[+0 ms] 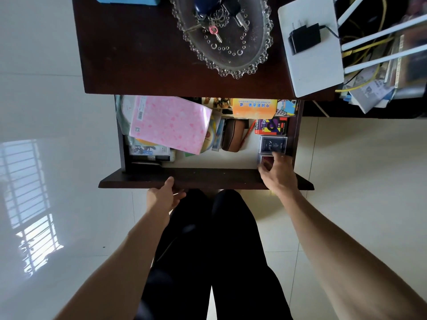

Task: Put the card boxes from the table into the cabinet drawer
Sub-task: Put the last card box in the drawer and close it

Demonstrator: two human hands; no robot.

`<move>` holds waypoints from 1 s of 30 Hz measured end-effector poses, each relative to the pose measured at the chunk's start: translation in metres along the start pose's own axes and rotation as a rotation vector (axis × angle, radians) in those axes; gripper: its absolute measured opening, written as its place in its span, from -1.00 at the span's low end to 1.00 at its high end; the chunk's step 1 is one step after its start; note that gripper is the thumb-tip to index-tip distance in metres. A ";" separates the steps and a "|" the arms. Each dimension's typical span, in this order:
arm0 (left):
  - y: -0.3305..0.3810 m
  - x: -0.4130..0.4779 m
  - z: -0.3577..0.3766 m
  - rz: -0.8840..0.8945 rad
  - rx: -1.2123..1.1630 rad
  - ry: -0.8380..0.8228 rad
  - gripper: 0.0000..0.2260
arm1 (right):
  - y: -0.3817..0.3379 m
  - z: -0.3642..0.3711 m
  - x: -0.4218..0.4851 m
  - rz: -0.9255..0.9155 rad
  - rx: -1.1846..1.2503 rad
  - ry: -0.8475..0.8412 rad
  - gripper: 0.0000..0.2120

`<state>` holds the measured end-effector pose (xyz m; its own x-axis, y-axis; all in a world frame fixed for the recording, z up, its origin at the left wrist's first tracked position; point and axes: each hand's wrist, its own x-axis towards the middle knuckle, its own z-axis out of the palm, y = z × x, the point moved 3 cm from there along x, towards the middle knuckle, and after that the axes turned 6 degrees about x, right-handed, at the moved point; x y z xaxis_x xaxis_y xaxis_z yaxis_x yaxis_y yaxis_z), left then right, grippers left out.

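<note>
The cabinet drawer (205,179) stands pulled out below the dark table top (138,54). Along its right side lie three card boxes in a row: a multicoloured one (271,126), a dark blue one (272,144) and a red one (265,160) nearest the drawer front. My right hand (278,173) reaches into the front right corner, its fingers curled around the red box and partly covering it. My left hand (165,196) rests at the drawer's front panel, thumb on top of the edge and fingers underneath.
The drawer also holds a pink wrapped book (169,124), a brown case (233,135), an orange box (254,108) and discs. On the table sit a glass tray (254,54) with keys, a white router (312,65) with a black plug, and cables at right.
</note>
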<state>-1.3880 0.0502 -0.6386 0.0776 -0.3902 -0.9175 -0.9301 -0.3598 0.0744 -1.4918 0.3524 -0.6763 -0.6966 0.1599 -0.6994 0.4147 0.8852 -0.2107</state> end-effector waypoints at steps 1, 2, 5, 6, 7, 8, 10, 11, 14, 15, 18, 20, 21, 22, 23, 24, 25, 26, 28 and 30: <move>0.001 -0.001 -0.003 -0.016 -0.013 -0.026 -0.77 | -0.002 -0.003 -0.011 -0.018 0.109 0.038 -0.54; 0.002 -0.003 -0.007 -0.031 -0.026 -0.047 -0.77 | -0.004 -0.006 -0.024 -0.031 0.201 0.087 -0.61; 0.008 -0.010 -0.018 -0.062 -0.081 -0.046 -0.83 | -0.005 -0.008 -0.063 0.065 0.460 0.176 -0.73; 0.009 -0.012 -0.021 -0.068 -0.100 -0.034 -0.86 | -0.003 -0.005 -0.074 0.144 0.533 0.170 -0.73; 0.010 -0.014 -0.025 -0.073 -0.118 -0.025 -0.89 | 0.000 -0.001 -0.083 0.241 0.601 0.144 -0.71; 0.011 -0.016 -0.029 -0.073 -0.134 -0.022 -0.91 | 0.005 0.003 -0.089 0.356 0.674 0.100 -0.68; 0.012 -0.018 -0.035 -0.070 -0.145 -0.015 -0.91 | 0.012 0.011 -0.100 0.584 0.837 -0.008 -0.67; 0.011 -0.017 -0.037 -0.068 -0.145 -0.012 -0.92 | 0.014 0.013 -0.104 0.659 0.912 -0.054 -0.69; 0.011 -0.014 -0.041 -0.059 -0.149 -0.011 -0.91 | 0.015 0.018 -0.105 0.741 1.082 -0.099 -0.70; 0.010 -0.012 -0.040 -0.054 -0.152 -0.010 -0.91 | 0.013 0.020 -0.103 0.743 1.122 -0.102 -0.66; 0.008 -0.006 -0.038 -0.037 -0.181 -0.020 -0.90 | 0.006 0.022 -0.093 0.759 1.209 -0.128 -0.60; 0.008 -0.003 -0.036 -0.037 -0.208 -0.024 -0.88 | 0.004 0.022 -0.085 0.813 1.257 -0.131 -0.59; 0.008 -0.002 -0.036 -0.040 -0.220 -0.022 -0.84 | 0.004 0.022 -0.082 0.843 1.282 -0.126 -0.58; 0.009 0.000 -0.035 -0.044 -0.228 -0.017 -0.81 | 0.004 0.022 -0.079 0.872 1.309 -0.123 -0.58; 0.010 0.001 -0.035 -0.048 -0.232 -0.010 -0.80 | 0.003 0.023 -0.077 0.899 1.342 -0.127 -0.60; 0.010 0.002 -0.035 -0.054 -0.231 -0.003 -0.79 | 0.002 0.024 -0.076 0.919 1.379 -0.139 -0.62; 0.010 0.004 -0.035 -0.061 -0.228 0.000 -0.80 | 0.000 0.026 -0.076 0.929 1.416 -0.154 -0.65; 0.009 0.006 -0.035 -0.069 -0.224 0.002 -0.80 | -0.001 0.028 -0.076 0.932 1.450 -0.166 -0.67; 0.008 0.008 -0.035 -0.077 -0.224 -0.002 -0.81 | -0.003 0.030 -0.076 0.932 1.504 -0.168 -0.68; 0.007 0.011 -0.033 -0.072 -0.237 0.000 -0.81 | -0.003 0.032 -0.076 0.936 1.532 -0.156 -0.68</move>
<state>-1.3818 0.0152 -0.6352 0.1409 -0.3560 -0.9238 -0.8119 -0.5755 0.0979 -1.4212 0.3241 -0.6444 0.0801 0.1995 -0.9766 0.7762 -0.6271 -0.0644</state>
